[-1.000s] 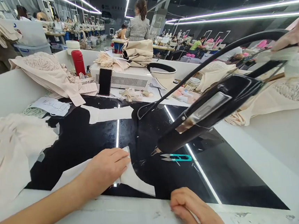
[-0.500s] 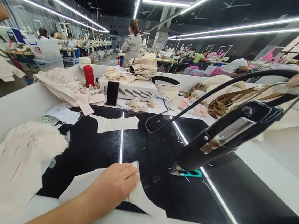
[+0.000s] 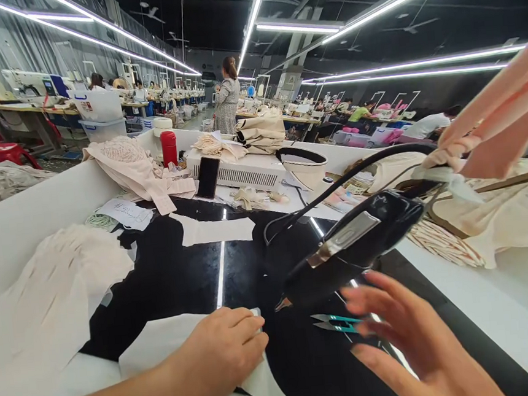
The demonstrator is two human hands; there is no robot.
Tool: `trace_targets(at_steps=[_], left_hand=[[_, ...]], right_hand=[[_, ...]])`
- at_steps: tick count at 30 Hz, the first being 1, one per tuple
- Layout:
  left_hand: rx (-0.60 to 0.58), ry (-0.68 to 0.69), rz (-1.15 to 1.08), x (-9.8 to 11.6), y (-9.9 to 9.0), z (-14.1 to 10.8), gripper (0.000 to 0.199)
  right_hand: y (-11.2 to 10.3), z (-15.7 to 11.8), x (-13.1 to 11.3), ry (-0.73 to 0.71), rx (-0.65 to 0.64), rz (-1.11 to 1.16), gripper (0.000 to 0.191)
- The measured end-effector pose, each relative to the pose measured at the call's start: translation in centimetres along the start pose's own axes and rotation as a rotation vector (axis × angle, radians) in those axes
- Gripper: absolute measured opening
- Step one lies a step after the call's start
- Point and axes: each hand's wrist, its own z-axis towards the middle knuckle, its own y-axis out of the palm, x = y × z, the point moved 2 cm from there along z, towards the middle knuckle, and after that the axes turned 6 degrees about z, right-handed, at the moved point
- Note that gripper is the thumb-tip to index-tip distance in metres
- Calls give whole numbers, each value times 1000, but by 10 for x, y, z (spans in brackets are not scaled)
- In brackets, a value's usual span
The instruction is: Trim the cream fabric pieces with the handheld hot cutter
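My left hand (image 3: 222, 355) presses down on a cream fabric piece (image 3: 160, 339) at the front of the black work surface (image 3: 300, 355); its fingers curl over a small pale strip or block, mostly hidden. My right hand (image 3: 396, 334) is in the air at the lower right, fingers spread, nothing in it. Just left of its fingertips lie teal thread snips (image 3: 335, 322). A black handheld tool (image 3: 355, 239) with a metal tip hangs tilted above the surface, tied by a pink cloth strip (image 3: 492, 110) at the upper right.
A cream fabric pile (image 3: 54, 290) is at the left. Behind stand a red bottle (image 3: 168, 148), a phone (image 3: 208, 177) and a round cream container (image 3: 302, 167). Another fabric piece (image 3: 218, 231) lies mid-surface. A person (image 3: 226, 99) stands in the background.
My right hand has come down from the upper right edge to near the snips. The black tool has swung left. The view has shifted, and the person at the left edge is gone.
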Motion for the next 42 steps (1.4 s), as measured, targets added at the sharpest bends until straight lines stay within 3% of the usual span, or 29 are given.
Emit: trace_targets(at_steps=[3,4,7,9,11,14,20,26,42], left_hand=[[2,-7,42,0,2,1,10],[0,-4,51,1,2,1,11],[13,-5,61,2,4,0,12],[42,-10,61,3,4,0,12],[68,-15,72,4,5,1,13],[96,-19,102,6,4,2,15],[124,-14,116,9,2,1,15],[173,-25,105,9,-1,2,16],[172,-36,117,9,-2,0,17]], right_hand=[[47,29,-28,-84,29,261,96],[64,34,-37,-90,-12,328,93],[98,40,-58,-110,140,451,52],[109,41,-65,-132,233,436,42],[114,42,-67,-190,279,404,43],[114,46,-60,-255,219,479,44],[115,50,-43,-243,162,681,41],[120,47,-44,-213,83,762,45],[123,44,-43,-234,69,760,45]])
